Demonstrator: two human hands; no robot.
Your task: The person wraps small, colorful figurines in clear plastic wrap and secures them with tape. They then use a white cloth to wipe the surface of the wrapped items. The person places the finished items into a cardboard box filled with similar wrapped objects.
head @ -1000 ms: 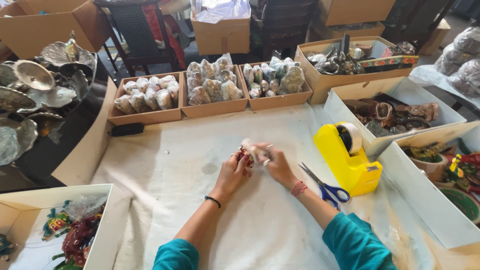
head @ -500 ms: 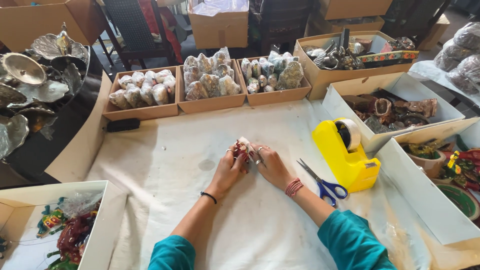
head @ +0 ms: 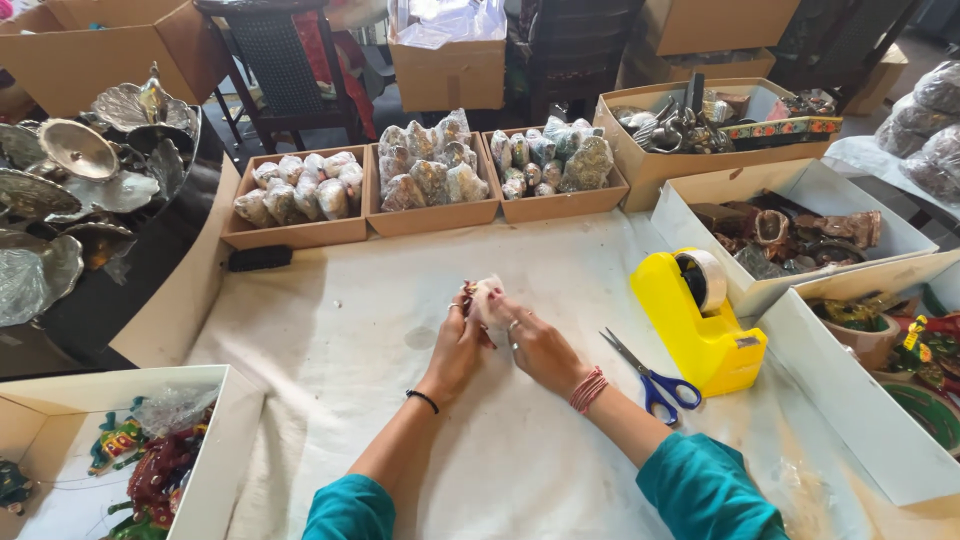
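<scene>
Head view, left hand (head: 455, 345), right hand (head: 535, 345) still gripping small wrapped piece (head: 487, 298), unmoved

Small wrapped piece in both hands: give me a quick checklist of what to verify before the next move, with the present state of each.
1. Both hands on the small wrapped piece: left hand and right hand touch it. Ok.
2. Wrap fully closed: cannot tell, fingers cover it.
3. Yellow tape dispenser upright beside the right hand, roll loaded. Ok.
4. Blue-handled scissors lying shut on the cloth near the right forearm. Ok.
5. Room in the middle carton of wrapped pieces: looks full. Not ok.
</scene>
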